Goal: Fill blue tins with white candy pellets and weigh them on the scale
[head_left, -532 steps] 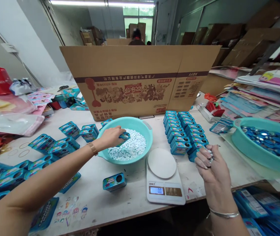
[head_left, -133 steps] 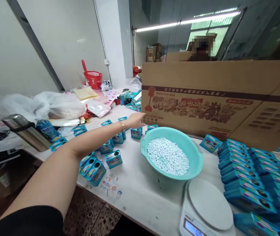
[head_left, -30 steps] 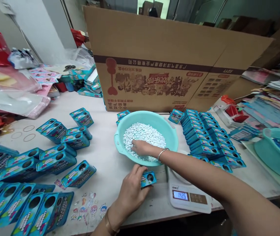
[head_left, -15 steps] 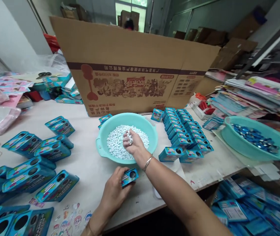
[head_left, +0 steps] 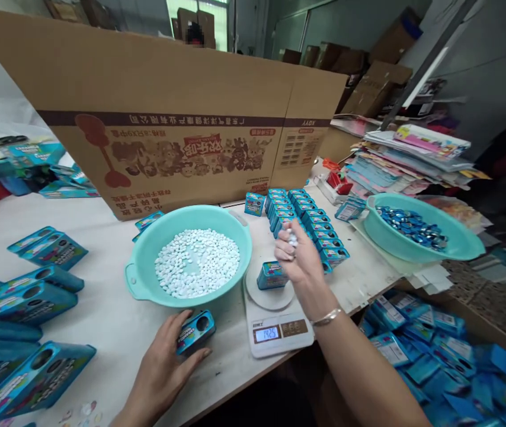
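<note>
My left hand [head_left: 164,362] is curved loosely round a small blue printed box [head_left: 196,331] with a round dark hole in its top, standing near the table's front edge. Several white candies [head_left: 292,238] are pinched in the closed fingers of my right hand [head_left: 301,261]. That hand is over the white digital scale [head_left: 282,344], just beside another blue box [head_left: 271,276] on its round plate. The scale's lit display seems to read 1425. Left of the scale stands a mint-green basin [head_left: 135,261] with many white candies [head_left: 197,261] inside.
Rows of blue boxes [head_left: 319,228] stand behind the scale, and more blue boxes [head_left: 35,302] are at left. A large carton [head_left: 182,89] rises behind. At right are a green basin [head_left: 461,246] of shiny blue packets and a lower pile of blue boxes [head_left: 439,356].
My right hand has come out of the candy basin and moved right, over the scale, still holding candies. My left hand's grip round its box has loosened. The view has swung to the right.
</note>
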A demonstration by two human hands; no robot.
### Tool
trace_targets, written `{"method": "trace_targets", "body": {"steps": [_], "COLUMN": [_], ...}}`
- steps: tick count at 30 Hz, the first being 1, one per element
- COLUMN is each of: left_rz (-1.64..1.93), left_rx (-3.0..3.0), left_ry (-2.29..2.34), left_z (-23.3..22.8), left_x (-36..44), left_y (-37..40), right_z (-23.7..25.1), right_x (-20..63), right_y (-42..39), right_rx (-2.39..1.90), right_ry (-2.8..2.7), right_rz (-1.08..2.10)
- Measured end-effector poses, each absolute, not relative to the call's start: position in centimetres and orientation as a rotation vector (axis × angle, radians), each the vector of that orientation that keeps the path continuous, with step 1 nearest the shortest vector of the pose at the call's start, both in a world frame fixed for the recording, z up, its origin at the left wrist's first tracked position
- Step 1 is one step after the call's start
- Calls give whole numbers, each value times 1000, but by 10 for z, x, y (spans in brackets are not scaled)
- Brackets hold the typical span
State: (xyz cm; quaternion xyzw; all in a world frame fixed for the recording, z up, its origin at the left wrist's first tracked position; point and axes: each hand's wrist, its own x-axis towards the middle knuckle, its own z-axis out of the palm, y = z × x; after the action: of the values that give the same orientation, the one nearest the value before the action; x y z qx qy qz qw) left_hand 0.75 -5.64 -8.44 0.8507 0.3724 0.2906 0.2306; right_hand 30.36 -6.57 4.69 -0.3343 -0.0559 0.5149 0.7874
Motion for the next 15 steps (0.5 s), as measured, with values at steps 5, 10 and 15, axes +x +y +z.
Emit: {"method": "trace_targets", "body": {"steps": [5,10,15], "left_rz": [841,1122,1119], "left_rx": [2461,2570,2515], "left_ry": [1111,1220,1006], "left_z": [-77,-45,-29], "left_x": [5,18,78], "left_y": [-64,-85,-100], "right_z": [29,14,14], "right_x": [335,330,326], "right_y": [-87,-81,-80], "right_rx": [-858,-904,-972], "right_ry": [-70,-107,-182], "right_rz": [866,730,658]}}
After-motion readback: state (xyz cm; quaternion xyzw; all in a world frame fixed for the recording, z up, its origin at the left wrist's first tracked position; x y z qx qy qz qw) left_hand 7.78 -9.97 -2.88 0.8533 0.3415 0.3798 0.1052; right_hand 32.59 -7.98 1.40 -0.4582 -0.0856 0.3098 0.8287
